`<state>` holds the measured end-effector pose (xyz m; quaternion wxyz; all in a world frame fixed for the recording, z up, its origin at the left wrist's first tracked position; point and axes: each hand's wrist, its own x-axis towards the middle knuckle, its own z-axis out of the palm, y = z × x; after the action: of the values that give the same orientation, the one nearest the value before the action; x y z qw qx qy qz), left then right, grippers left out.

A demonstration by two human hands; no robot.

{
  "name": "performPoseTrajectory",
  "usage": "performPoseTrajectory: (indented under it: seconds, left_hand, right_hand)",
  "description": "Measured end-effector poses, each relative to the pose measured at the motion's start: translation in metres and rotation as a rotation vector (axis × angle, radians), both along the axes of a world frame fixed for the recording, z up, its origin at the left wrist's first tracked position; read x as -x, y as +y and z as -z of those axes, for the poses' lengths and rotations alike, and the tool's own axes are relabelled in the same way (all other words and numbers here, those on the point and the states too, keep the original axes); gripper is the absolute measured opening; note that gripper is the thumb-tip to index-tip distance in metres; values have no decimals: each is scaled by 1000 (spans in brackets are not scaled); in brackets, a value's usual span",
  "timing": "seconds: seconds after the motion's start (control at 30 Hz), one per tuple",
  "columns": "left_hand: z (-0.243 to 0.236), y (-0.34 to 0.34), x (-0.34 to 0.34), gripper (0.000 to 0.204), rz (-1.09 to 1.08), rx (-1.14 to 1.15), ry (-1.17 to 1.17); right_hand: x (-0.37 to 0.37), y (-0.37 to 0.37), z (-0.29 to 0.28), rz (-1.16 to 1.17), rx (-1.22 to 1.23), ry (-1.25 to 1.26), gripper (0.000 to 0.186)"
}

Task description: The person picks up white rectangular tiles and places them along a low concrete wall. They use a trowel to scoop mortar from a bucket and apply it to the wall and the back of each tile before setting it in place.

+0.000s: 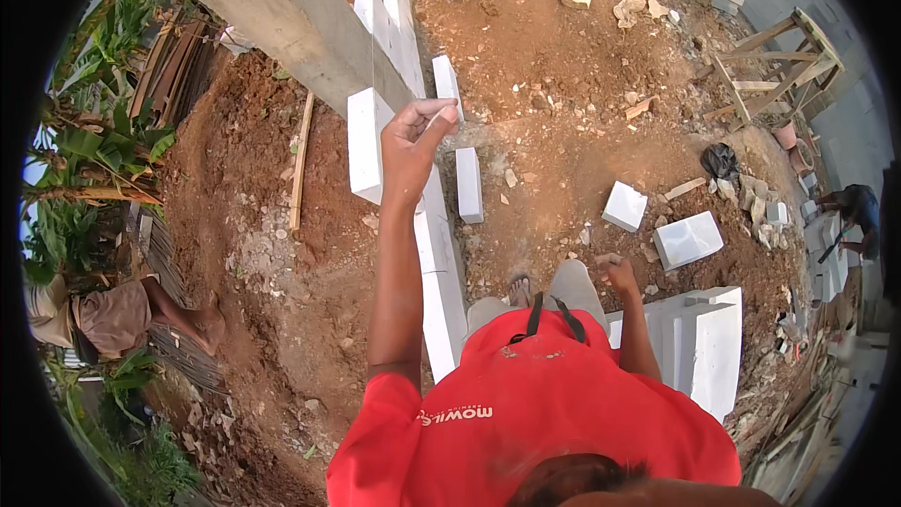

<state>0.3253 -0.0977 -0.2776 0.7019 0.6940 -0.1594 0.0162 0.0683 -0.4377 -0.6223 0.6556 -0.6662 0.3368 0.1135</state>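
My left hand (419, 136) is raised beside a white building block (366, 145) on the low wall. Its thumb and fingers are pinched together; what they hold, if anything, is too small to make out. The row of white blocks (436, 268) runs from beside my legs to a grey concrete post (300, 23). A thin string (374, 38) hangs or stretches near the post. By my right knee, my right hand (617, 274) has its fingers curled in, with nothing visible in them. Below it stands a stack of white blocks (699, 343).
Loose white blocks (688, 240) lie on the reddish soil at right, and a block (468, 185) lies beside the wall. A wooden trestle (774, 66) stands far right. People are at left (122, 314), at right (849, 216) and at the top. A plank (301, 164) lies left.
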Motion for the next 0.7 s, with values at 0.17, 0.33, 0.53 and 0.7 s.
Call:
performPoseTrajectory:
  seconds: [0.17,0.33,0.53,0.7]
  left_hand:
    - [195,-25,-89,28,243,-382,358]
    - [359,61,-70,28,127,-727,617]
    - [456,56,2,25,-285,-476,1473]
    - [416,40,-37,25,-361,-393,1535]
  right_hand:
    - [61,-38,130,443,-252,232,27]
    - [12,-38,175,303,-380,480,32]
    - [-169,-158,219,30,64,404,35]
    - [-445,-180,107,138,-48,177,16]
